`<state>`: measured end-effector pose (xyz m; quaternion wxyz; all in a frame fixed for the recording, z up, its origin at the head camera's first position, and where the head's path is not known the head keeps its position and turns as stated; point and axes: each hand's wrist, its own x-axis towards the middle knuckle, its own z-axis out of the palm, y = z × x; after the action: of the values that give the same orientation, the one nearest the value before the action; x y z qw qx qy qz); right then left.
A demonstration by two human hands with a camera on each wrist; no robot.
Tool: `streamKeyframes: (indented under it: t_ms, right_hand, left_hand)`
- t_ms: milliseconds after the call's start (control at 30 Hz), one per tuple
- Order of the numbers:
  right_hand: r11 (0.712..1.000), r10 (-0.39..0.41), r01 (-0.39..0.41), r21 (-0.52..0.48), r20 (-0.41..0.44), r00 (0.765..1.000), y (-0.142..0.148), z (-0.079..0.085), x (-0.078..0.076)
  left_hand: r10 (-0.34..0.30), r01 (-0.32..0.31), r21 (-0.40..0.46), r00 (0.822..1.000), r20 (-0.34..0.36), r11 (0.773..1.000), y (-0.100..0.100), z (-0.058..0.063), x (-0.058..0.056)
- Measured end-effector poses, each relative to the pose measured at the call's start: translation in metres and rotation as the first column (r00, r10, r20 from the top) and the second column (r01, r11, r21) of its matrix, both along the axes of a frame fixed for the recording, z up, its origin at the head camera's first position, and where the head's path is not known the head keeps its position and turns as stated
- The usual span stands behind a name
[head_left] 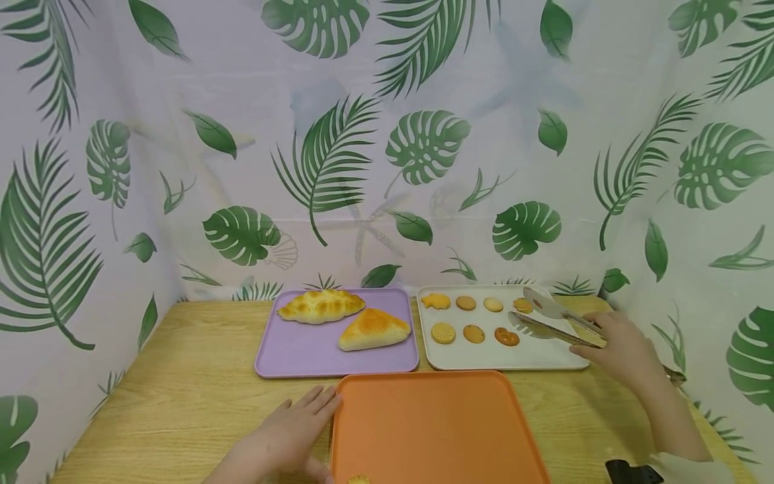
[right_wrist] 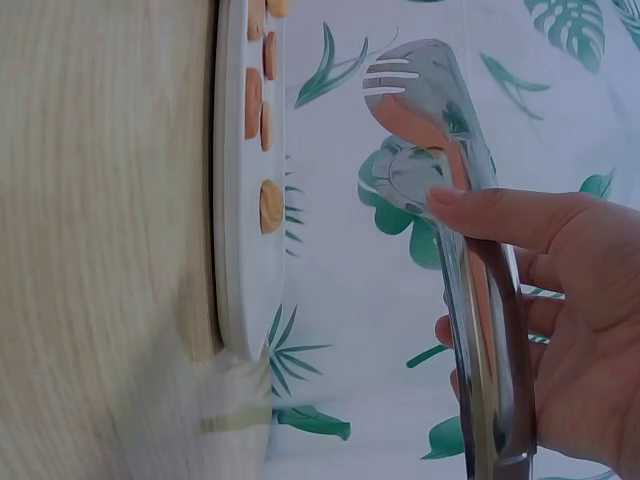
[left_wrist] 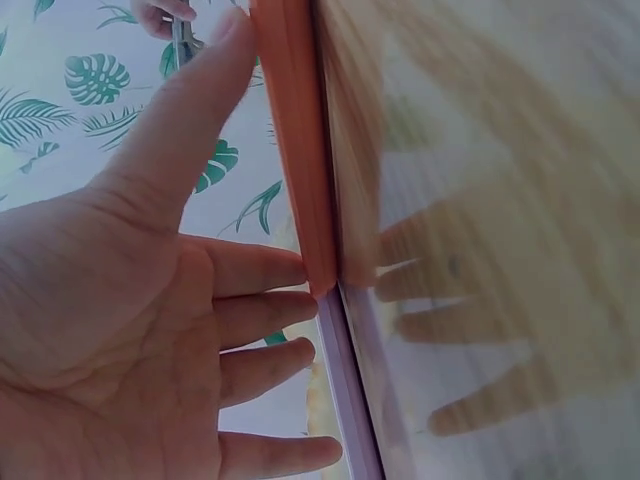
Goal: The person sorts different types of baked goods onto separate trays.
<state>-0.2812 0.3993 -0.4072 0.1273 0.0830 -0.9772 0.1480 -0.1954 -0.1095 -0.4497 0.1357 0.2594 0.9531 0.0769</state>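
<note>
My right hand (head_left: pixel 623 349) grips a pair of metal tongs (right_wrist: pixel 512 370), thumb on one side and fingers on the other. The tongs' tips are spread and hover over the right part of a white tray (head_left: pixel 562 359), near a round ridged cookie (head_left: pixel 523 306) and a pretzel-shaped cookie (head_left: pixel 506 337). Nothing shows between the tips. At the left edge of an orange tray (head_left: pixel 429 430), my left hand (head_left: pixel 281 430) rests with straight fingers against the rim. In the left wrist view, its thumb and fingertips meet the orange rim beside a purple tray's edge (left_wrist: pixel 345 390).
Two bread pieces, a braided loaf (head_left: pixel 320 306) and a triangular bun (head_left: pixel 375 331), lie on the purple tray (head_left: pixel 296 356) at back left. Several other cookies, including a fish-shaped one (head_left: pixel 435 301), sit on the white tray. A cookie (head_left: pixel 359 479) shows at the orange tray's near edge. Leaf-print cloth surrounds the table.
</note>
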Motion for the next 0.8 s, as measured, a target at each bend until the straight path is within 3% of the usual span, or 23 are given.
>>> streamKeyframes:
  t_ms: [133, 533, 800]
  right_hand:
    - [0.999, 0.039, -0.038, 0.023, -0.049, 0.998, -0.008, -0.003, 0.009]
    - [0.991, 0.125, -0.123, 0.060, -0.028, 0.992, -0.038, -0.005, 0.032]
    - [0.963, 0.260, -0.252, 0.091, -0.090, 0.961, -0.070, -0.002, 0.045]
  left_hand:
    - [-0.004, 0.004, 0.004, 1.000, -0.012, 1.000, 0.001, 0.000, -0.002]
    - [-0.046, 0.046, -0.004, 0.999, -0.019, 0.999, 0.003, 0.003, -0.006]
    - [-0.033, 0.034, 0.021, 0.999, -0.030, 0.999, 0.003, -0.001, -0.005]
